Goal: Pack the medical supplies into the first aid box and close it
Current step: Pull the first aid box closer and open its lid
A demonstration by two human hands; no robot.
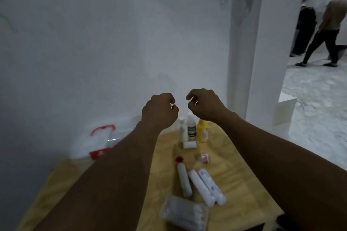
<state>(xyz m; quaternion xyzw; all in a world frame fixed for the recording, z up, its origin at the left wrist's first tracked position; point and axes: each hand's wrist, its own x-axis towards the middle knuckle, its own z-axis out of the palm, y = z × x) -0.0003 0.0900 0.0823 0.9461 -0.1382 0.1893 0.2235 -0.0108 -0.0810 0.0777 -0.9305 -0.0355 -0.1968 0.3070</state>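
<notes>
While your forearms stretch out over the yellow table [234, 184], the nearest thing on it is a clear packet of cotton swabs [185, 213] at the near edge. Just beyond it lie three white tubes [200, 184] side by side, the left one with its red cap [179, 159] pointing far. Farther on, a small pink item [205, 158] sits to the right, and a short white roll [190, 145] lies on its side. Behind the roll three bottles stand close together: two white bottles [186, 131] and a yellow bottle [202, 131]. The first aid box [97, 141], clear with red clasps, sits at the far left against the wall. Your left hand [159, 111] and right hand [205, 104] hover above the bottles, fingers curled loosely inward, holding nothing. In the far right doorway, two people [319, 24] stand.
</notes>
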